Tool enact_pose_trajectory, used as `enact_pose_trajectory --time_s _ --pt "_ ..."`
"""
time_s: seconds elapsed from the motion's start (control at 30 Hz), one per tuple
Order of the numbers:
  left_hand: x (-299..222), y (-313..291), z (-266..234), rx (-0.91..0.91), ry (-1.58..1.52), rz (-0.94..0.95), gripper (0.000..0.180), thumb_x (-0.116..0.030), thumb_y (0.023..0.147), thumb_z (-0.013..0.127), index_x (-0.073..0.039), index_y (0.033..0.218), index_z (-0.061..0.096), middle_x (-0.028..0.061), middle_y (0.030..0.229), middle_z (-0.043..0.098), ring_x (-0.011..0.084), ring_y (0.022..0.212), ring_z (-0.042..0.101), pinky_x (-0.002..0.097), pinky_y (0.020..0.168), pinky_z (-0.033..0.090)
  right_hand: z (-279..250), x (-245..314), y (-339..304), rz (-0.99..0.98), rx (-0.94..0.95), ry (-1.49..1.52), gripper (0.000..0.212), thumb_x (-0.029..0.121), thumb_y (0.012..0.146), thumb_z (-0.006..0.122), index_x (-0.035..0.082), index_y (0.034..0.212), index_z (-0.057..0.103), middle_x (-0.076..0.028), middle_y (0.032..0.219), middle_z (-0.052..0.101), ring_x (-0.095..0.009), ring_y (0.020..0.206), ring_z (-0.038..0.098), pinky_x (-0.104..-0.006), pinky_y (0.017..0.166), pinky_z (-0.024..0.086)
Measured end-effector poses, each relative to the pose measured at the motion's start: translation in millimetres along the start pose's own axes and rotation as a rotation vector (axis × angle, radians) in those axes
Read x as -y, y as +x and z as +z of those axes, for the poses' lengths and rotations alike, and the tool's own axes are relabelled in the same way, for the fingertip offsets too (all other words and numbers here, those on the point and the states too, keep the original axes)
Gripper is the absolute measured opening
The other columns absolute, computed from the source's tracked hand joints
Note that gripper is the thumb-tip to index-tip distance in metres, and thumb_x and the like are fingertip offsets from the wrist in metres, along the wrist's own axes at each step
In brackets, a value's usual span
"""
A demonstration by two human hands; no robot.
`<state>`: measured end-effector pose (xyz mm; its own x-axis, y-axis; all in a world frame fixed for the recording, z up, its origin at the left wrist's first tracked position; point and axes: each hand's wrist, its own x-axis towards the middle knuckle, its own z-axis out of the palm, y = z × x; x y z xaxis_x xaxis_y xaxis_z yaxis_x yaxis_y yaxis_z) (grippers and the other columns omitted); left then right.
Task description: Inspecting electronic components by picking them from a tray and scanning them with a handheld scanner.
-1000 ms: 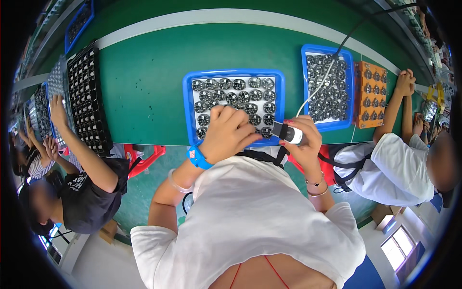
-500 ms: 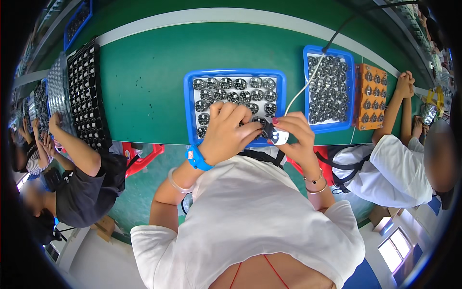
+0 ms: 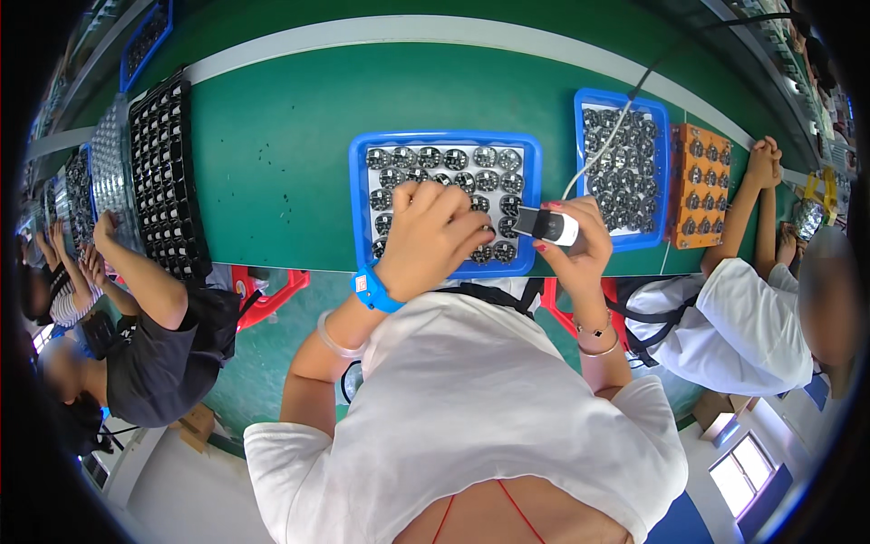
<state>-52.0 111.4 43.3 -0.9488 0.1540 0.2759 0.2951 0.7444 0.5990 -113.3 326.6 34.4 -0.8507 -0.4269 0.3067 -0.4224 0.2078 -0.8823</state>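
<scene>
In front of me a blue tray [image 3: 355, 181] holds several rows of small round black-and-silver parts [image 3: 455, 159] on a white liner. My left hand [image 3: 430, 231], with a blue band at its wrist, is over the tray's near middle. Its fingers are curled, with thumb and forefinger close together beside one of the round parts; whatever they grip is hidden. At the tray's right edge my right hand [image 3: 584, 245] grips a small white-and-black handheld device [image 3: 555, 227]. The device's dark, blunt end points left over the tray, and a pale cable runs near it.
A second blue tray [image 3: 580, 118] of similar parts stands to the right, crossed by the cable [image 3: 609, 145]. Beyond it is an orange fixture block [image 3: 702, 186]. A black tray [image 3: 168, 181] stands left, and dark specks lie on the green table [image 3: 272, 100]. People sit on both sides.
My right hand has drawn the device to the right and up, away from my left hand, and turned it so its dark end shows. The left hand has hardly moved.
</scene>
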Motion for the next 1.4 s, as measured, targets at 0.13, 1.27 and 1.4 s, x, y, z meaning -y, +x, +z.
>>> enact_pose_trajectory --time_s 0.13,1.27,1.4 --pt "11.5 3.5 3.8 -0.051 0.081 -0.039 0.012 -0.021 0.071 0.075 -0.018 0.081 0.070 -0.0026 0.078 0.045 0.0181 0.080 0.046 0.0369 0.078 0.031 1.9 2.4 11.6 -0.101 0.073 -0.118 0.043 0.010 0.061 0.082 0.001 0.100 0.066 -0.010 0.097 0.067 -0.023 0.087 0.056 -0.0332 0.077 0.043" --pt "15.3 29.4 6.7 -0.142 0.057 0.119 0.015 -0.018 0.068 0.076 -0.018 0.079 0.067 -0.0024 0.076 0.045 0.0186 0.078 0.047 0.0377 0.079 0.033 6.9 -1.3 31.3 -0.059 0.125 -0.191 0.046 0.005 0.058 0.079 0.003 0.102 0.068 -0.010 0.101 0.067 -0.025 0.092 0.057 -0.0335 0.082 0.044" --pt "14.6 29.9 3.4 -0.156 0.034 0.102 0.015 -0.018 0.068 0.076 -0.018 0.079 0.067 -0.0030 0.077 0.046 0.0180 0.078 0.047 0.0376 0.079 0.033 9.7 0.9 32.0 -0.029 0.118 -0.127 0.045 0.003 0.057 0.078 0.003 0.101 0.069 -0.010 0.101 0.067 -0.025 0.092 0.057 -0.0339 0.082 0.044"
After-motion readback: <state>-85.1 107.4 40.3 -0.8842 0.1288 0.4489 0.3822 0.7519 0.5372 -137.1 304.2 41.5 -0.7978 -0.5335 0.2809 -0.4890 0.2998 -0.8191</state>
